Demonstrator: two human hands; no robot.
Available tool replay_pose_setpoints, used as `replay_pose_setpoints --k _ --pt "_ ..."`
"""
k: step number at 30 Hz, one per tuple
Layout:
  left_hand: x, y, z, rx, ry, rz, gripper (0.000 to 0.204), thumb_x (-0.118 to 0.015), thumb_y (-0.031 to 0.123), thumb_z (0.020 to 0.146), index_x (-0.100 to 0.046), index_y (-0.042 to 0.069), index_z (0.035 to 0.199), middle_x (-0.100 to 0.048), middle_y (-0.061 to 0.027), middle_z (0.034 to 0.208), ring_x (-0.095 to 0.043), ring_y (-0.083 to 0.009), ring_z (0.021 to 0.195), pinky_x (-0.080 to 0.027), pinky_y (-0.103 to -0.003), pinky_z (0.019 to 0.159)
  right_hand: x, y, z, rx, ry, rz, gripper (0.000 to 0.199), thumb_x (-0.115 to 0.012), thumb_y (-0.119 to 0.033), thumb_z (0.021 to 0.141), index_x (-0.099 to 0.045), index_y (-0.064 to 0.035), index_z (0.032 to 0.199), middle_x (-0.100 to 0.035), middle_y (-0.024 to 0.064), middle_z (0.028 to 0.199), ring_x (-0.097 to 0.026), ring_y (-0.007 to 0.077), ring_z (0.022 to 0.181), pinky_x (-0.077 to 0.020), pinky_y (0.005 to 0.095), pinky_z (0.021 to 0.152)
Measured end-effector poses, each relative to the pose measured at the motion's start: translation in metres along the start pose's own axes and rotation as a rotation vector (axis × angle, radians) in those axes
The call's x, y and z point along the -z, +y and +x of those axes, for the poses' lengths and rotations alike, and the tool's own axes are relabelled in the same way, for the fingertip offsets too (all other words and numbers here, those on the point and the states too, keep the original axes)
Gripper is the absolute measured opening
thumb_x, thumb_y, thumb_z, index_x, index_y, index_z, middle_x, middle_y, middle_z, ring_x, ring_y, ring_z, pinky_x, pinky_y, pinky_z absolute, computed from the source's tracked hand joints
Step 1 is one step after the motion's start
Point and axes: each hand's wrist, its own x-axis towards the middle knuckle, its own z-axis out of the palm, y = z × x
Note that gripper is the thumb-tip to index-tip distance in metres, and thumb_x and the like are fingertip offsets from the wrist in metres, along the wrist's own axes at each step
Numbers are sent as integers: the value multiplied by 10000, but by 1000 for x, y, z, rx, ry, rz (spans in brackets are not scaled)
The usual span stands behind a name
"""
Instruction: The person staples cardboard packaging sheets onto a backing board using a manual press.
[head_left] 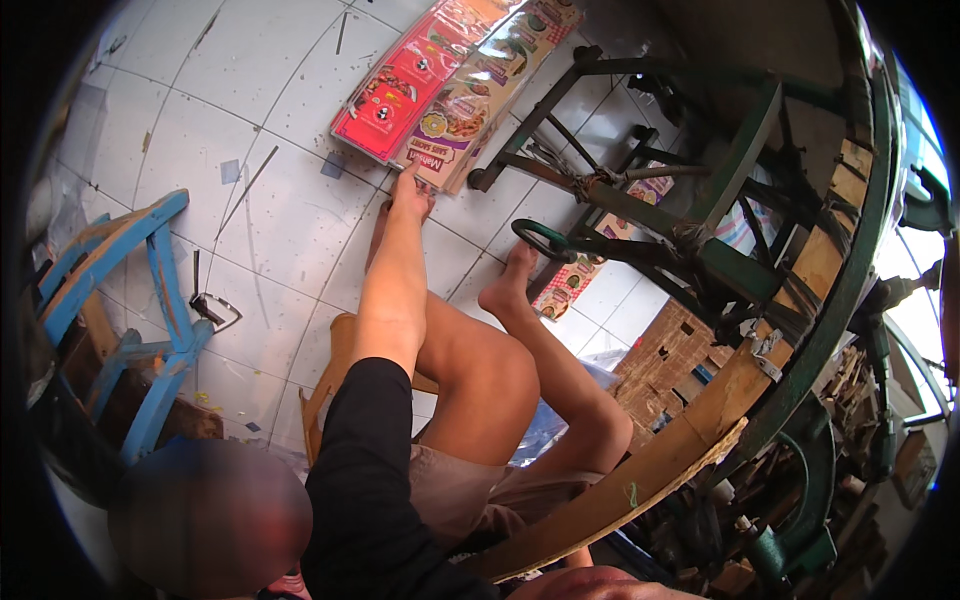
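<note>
My left hand (412,196) reaches far forward over the white tiled floor, with the arm stretched out from a black sleeve. Its thumb lies on the near corner of a stack of printed packaging sheets (462,118), and the fingers curl under that edge. The stack has a tan row with food pictures beside a red row (385,108), and looks glossy. My right hand does not show; the lower right is covered by a wooden bench edge. My bare legs (480,385) are bent over a low wooden stool (343,350).
A green metal machine frame (740,160) with a ring handle (540,238) stands at the right. More printed sheets (556,291) lie beneath it, near my foot. A curved wooden edge (690,425) crosses the lower right. At left stands a blue wooden stool (165,290); a person's blurred head (210,520) is below it.
</note>
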Motion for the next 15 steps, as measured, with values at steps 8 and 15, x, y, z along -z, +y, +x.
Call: replay_pose_setpoints --k 8,15 --pt "-9 -6 8 115 3 238 521 -803 429 736 -557 213 1141 -505 0 951 -394 -217 857 -326 -434 697 8 -4 8 27 36 54 486 -516 -571 908 -436 -233 1247 -362 -79 1259 -316 110 1152 -262 321 1045" --pt "13 -6 28 84 -129 263 516 -765 314 830 -491 172 1243 -515 -66 1284 -496 -284 1043 -378 -548 783 -2 -7 -8 28 34 -58 582 -506 -585 905 -394 -214 1339 -328 -42 1355 -284 135 1221 -236 354 1078"
